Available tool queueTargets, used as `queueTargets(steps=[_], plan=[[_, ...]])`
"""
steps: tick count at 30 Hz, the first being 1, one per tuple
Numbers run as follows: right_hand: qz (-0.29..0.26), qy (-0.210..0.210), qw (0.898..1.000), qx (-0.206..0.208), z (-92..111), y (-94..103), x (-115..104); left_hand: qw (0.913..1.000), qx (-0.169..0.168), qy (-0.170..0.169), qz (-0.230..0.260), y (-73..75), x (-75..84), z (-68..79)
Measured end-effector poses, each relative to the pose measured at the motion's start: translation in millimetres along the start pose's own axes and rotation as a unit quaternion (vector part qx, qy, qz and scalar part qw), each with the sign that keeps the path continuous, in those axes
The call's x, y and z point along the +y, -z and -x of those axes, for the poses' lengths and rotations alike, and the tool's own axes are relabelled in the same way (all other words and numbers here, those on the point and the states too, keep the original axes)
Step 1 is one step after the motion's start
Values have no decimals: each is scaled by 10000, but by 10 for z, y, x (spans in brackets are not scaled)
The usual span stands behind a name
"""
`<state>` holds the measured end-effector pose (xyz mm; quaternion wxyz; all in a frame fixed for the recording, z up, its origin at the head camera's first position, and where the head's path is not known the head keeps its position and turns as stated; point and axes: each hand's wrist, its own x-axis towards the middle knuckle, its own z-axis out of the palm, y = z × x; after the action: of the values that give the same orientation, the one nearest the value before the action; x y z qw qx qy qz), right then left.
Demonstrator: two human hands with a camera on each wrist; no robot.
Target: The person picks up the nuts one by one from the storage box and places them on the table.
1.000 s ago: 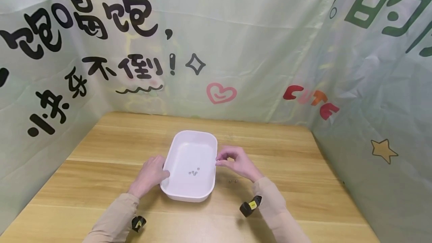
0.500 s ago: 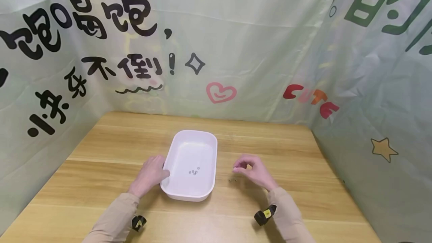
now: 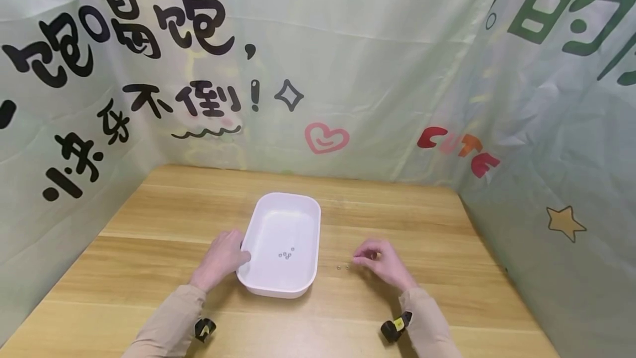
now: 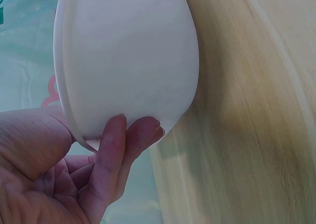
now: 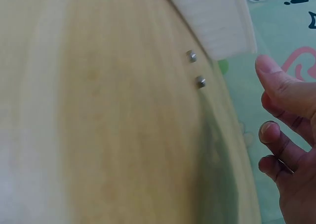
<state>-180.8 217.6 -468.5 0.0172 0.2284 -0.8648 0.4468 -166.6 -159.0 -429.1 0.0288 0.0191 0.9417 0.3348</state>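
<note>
A white rectangular tray [image 3: 283,220] stands on the wooden table. My left hand [image 3: 222,261] grips its left rim, thumb inside; in the left wrist view, the fingers [image 4: 112,140] press its outer wall. Several small metal nuts [image 3: 285,254] lie on the tray floor. Two more nuts [image 5: 192,56] sit side by side on the table, right of the tray. My right hand [image 3: 382,264] is low beside them, thumb and forefinger drawn together in a pinch. A nut seems to be between these fingertips, but they hide it almost wholly in both views.
Wooden table boards [image 3: 397,209] surround the tray. Printed cloth walls [image 3: 377,70] rise behind the table and at both sides. Each wrist wears a small black camera [image 3: 396,327].
My right hand has moved from the tray's right rim rightwards and down towards the table, near the two nuts. The left hand and tray have stayed in place.
</note>
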Motion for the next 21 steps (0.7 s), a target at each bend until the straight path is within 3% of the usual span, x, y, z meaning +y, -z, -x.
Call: queueTargets(steps=[21], plan=[[906,15,9957,-166,108,-92,191,10000,28,-37,-38,-10,-3,6]])
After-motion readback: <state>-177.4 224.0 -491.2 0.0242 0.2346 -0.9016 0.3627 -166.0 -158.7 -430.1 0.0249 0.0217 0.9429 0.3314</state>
